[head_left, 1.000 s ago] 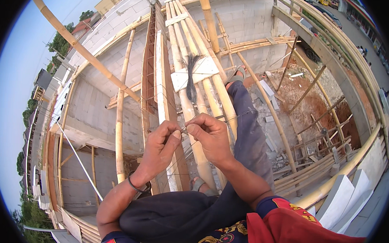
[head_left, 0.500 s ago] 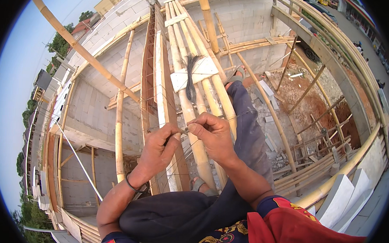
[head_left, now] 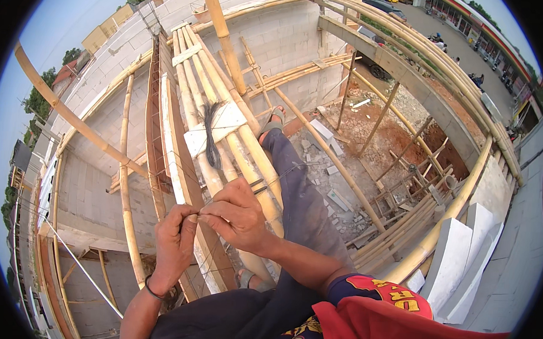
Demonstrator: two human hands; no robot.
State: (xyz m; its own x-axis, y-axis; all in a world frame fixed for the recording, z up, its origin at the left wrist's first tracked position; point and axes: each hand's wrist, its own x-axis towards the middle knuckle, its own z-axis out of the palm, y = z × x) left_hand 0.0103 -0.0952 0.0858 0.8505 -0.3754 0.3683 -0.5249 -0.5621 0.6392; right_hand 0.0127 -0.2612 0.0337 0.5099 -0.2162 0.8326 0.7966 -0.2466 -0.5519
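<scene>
Dark wire bundle point(head_left: 210, 135) lies lengthwise across a pale board point(head_left: 233, 120), its lower end reaching past the board's edge over the bamboo poles point(head_left: 263, 165), ahead of the hands and well within reach; it looks like many fine strands gathered together, so it should be light to lift, springy rather than soft, and easy to bend one strand at a time, though stiffer as a bunch; nothing about it seems fragile, but a single strand would likely kink if bent sharply, and loose strands could snag on one another; the upper end splays into separate tips that may prick, so the gathered middle looks the better place to take hold of the whole bunch, while one strand would best be drawn out by finger and thumb near its end; as for the grip, the left hand point(head_left: 174, 237) and the right hand point(head_left: 238, 216) are both off the bundle, each closed to a pinch of thumb and forefinger, the fingertips meeting or almost meeting just beside the white-edged timber point(head_left: 174, 159) as seen from above; whatever sits between those tips is too small to make out, so I cannot tell what they grasp.
</scene>
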